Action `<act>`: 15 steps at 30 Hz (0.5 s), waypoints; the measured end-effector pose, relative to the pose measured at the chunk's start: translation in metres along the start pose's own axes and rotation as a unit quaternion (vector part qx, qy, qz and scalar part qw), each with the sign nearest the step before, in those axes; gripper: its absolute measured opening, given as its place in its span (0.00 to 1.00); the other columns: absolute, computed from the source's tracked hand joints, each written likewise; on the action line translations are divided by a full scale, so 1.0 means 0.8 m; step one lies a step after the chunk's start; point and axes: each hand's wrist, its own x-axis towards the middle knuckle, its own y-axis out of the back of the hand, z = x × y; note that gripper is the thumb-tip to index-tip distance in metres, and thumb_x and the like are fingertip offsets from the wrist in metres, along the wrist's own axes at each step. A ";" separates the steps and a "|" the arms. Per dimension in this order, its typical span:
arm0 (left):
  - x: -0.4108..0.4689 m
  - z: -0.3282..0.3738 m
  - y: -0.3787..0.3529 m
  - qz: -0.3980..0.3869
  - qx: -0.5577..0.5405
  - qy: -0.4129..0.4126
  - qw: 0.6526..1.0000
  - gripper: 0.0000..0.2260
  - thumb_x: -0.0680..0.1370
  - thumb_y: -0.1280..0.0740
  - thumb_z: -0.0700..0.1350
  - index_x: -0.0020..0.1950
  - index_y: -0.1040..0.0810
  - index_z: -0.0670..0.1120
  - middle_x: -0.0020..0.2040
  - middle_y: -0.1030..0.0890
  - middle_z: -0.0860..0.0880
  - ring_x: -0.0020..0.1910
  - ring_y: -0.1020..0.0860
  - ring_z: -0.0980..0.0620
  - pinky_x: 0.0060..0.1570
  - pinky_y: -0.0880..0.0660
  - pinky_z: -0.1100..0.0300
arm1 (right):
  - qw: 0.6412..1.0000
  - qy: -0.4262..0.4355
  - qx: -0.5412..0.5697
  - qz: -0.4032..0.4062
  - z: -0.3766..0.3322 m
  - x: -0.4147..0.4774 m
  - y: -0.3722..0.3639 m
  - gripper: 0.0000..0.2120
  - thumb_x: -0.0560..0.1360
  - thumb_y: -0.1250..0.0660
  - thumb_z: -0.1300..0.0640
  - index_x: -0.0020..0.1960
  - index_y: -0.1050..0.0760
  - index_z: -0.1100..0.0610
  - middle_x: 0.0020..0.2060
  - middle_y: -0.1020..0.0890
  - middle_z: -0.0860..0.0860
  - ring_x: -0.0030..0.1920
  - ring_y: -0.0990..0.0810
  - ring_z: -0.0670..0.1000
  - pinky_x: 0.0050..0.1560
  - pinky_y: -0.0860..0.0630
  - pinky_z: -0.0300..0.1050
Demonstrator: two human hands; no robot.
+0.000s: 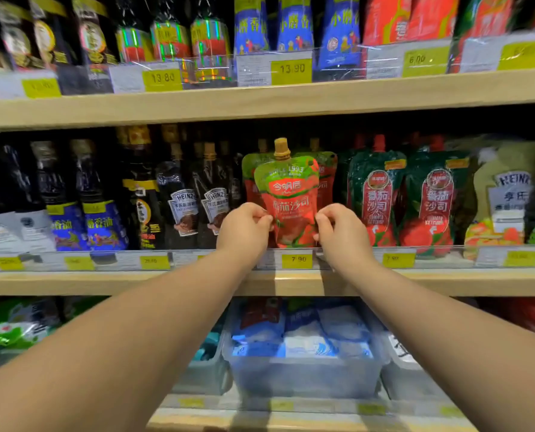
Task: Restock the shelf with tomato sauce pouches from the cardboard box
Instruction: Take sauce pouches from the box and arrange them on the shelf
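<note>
Tomato sauce pouch (pixel 288 198): upright on middle shelf (pixel 291 283), pinched at both edges by left hand (pixel 244 227) and right hand (pixel 342 230); arms outstretched; base hidden behind price rail (pixel 297 260).

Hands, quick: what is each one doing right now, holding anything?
Left hand: closed, pinching the left edge of the tomato sauce pouch.
Right hand: closed, pinching the right edge of the same pouch, upright on the middle shelf.

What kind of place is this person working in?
Most likely a grocery store aisle: wooden shelves lined with sauce bottles, yellow price tags along the edges, and both hands holding a tomato sauce pouch.
</note>
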 end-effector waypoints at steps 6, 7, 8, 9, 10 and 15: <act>0.006 0.002 -0.031 -0.047 0.041 -0.009 0.998 0.11 0.77 0.37 0.49 0.56 0.21 0.48 0.56 0.19 0.48 0.56 0.23 0.47 0.55 0.26 0.54 | 0.996 -0.063 -0.063 -0.002 0.023 0.015 0.005 0.11 0.80 0.45 0.53 0.51 0.26 0.54 0.49 0.20 0.53 0.42 0.26 0.52 0.38 0.34 0.44; 0.005 0.003 -0.036 -0.058 0.044 -0.011 0.997 0.11 0.77 0.37 0.48 0.57 0.22 0.48 0.57 0.19 0.48 0.57 0.23 0.47 0.57 0.26 0.53 | 0.995 -0.069 -0.068 0.002 0.026 0.017 0.006 0.12 0.80 0.45 0.54 0.53 0.25 0.56 0.50 0.20 0.54 0.43 0.26 0.53 0.40 0.33 0.44; 0.005 0.004 -0.041 -0.066 0.048 -0.013 0.997 0.12 0.77 0.37 0.48 0.58 0.22 0.48 0.57 0.19 0.48 0.57 0.23 0.48 0.58 0.26 0.54 | 0.995 -0.072 -0.074 0.007 0.029 0.020 0.009 0.12 0.80 0.45 0.54 0.55 0.25 0.57 0.51 0.19 0.55 0.45 0.24 0.55 0.40 0.33 0.44; 0.004 0.004 -0.044 -0.067 0.053 -0.017 0.996 0.11 0.77 0.36 0.47 0.57 0.22 0.48 0.57 0.19 0.49 0.57 0.23 0.48 0.58 0.26 0.54 | 0.994 -0.074 -0.080 0.012 0.032 0.021 0.010 0.13 0.80 0.45 0.55 0.57 0.25 0.57 0.51 0.19 0.56 0.47 0.23 0.56 0.41 0.33 0.44; 0.004 0.004 -0.047 -0.065 0.058 -0.022 0.996 0.10 0.77 0.36 0.48 0.56 0.21 0.49 0.57 0.19 0.50 0.57 0.23 0.49 0.58 0.26 0.54 | 0.993 -0.074 -0.089 0.021 0.036 0.022 0.013 0.13 0.80 0.45 0.55 0.57 0.25 0.57 0.52 0.19 0.55 0.49 0.22 0.57 0.41 0.32 0.44; 0.003 0.013 -0.060 -0.052 0.093 -0.040 0.994 0.10 0.76 0.36 0.49 0.56 0.21 0.52 0.56 0.19 0.52 0.57 0.23 0.50 0.56 0.24 0.52 | 0.993 -0.067 -0.087 0.051 0.050 0.023 0.021 0.13 0.79 0.43 0.57 0.58 0.23 0.55 0.51 0.18 0.53 0.49 0.21 0.55 0.41 0.32 0.43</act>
